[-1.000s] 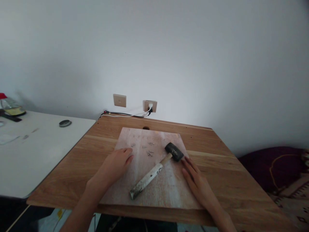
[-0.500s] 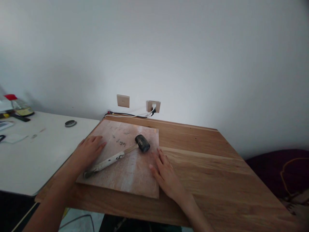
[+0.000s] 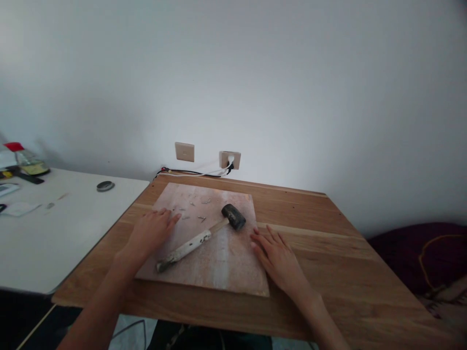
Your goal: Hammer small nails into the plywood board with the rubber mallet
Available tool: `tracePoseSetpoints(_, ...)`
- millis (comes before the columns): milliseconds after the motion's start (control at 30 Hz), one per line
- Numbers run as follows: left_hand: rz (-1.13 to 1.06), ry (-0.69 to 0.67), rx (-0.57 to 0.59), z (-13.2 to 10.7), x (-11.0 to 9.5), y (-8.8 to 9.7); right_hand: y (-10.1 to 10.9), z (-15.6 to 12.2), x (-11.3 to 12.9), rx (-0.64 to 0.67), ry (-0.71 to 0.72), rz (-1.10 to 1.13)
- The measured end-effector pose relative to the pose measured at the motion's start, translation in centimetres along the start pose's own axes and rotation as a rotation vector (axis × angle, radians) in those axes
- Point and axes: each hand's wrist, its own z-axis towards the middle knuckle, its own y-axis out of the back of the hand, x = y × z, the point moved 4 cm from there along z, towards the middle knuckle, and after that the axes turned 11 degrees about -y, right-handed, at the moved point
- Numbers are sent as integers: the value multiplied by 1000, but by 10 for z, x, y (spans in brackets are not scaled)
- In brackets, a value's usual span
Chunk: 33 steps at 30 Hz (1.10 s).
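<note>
A pinkish, worn square board (image 3: 219, 262) lies flat on the wooden table. Across it rests a rubber mallet (image 3: 193, 244) with a black head toward the upper right and a white-wrapped handle toward the lower left. Several small metal screws or nails (image 3: 202, 218) are scattered on the board above the handle. My left hand (image 3: 153, 231) lies on the board's left edge, fingers stretched out, palm down. At the right edge my right hand (image 3: 279, 255) is spread flat, its fingertips by the board and table. Neither hand holds the mallet.
The wooden table (image 3: 339, 272) stands against a white wall. A wall socket (image 3: 230, 159) with a plug and cables (image 3: 197, 173) sits behind it. On the adjoining white table (image 3: 73, 214) are a dark round lid (image 3: 105, 186) and a red-capped bottle (image 3: 32, 163).
The board has slid to the right across the table, with the mallet and the small metal pieces on it. Both hands have moved right along with it.
</note>
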Motion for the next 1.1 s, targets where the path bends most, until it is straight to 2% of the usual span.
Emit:
tracePoseSetpoints(33, 69, -39, 66, 2, -16, 1, 3, -1, -14, -26, -27, -5)
tracePoseSetpoints(100, 113, -78, 119, 5, -47, 2, 9, -4, -44, -76, -93, -5)
tracePoseSetpoints(167, 70, -136, 94, 5, -79, 2, 15, -8, -72, -118, -160, 21)
tracePoseSetpoints(267, -152, -316, 7, -3, -135, -6, 22, -15, -102, -167, -209, 111)
tracePoseSetpoints(333, -292, -408, 39, -11, -172, -17, 26, -20, -112, -198, -239, 170)
tracePoseSetpoints(400, -336, -451, 126, -15, -202, -30, 31, -24, -115, -228, -283, 221)
tracePoseSetpoints(433, -346, -445, 173, -15, -211, -36, 33, -26, -115, -243, -298, 246)
tracePoseSetpoints(500, -369, -413, 224, -10, -217, -42, 40, -27, -112, -290, -308, 295)
tracePoseSetpoints(600, -473, -395, 198, 0, -200, -40, 54, -23, -105, -403, -302, 358)
tracePoseSetpoints(667, -606, -422, 103, 6, -179, -31, 61, -16, -99, -461, -289, 397)
tracePoseSetpoints(733, -755, -434, -37, 13, -155, -19, 64, -2, -88, -467, -248, 434)
tracePoseSetpoints(833, -866, -332, -187, 25, -118, -2, 58, 28, -55, -352, -108, 437)
tracePoseSetpoints(900, -840, -244, -263, 33, -94, 7, 47, 50, -22, -179, 17, 375)
tracePoseSetpoints(967, -733, -127, -343, 40, -68, 13, 33, 70, 17, -12, 178, 203)
tracePoseSetpoints(1033, -601, -14, -340, 44, -43, 12, 21, 87, 49, 55, 257, 154)
tracePoseSetpoints(1100, -513, 53, -279, 43, -23, 4, 10, 101, 76, 98, 310, 111)
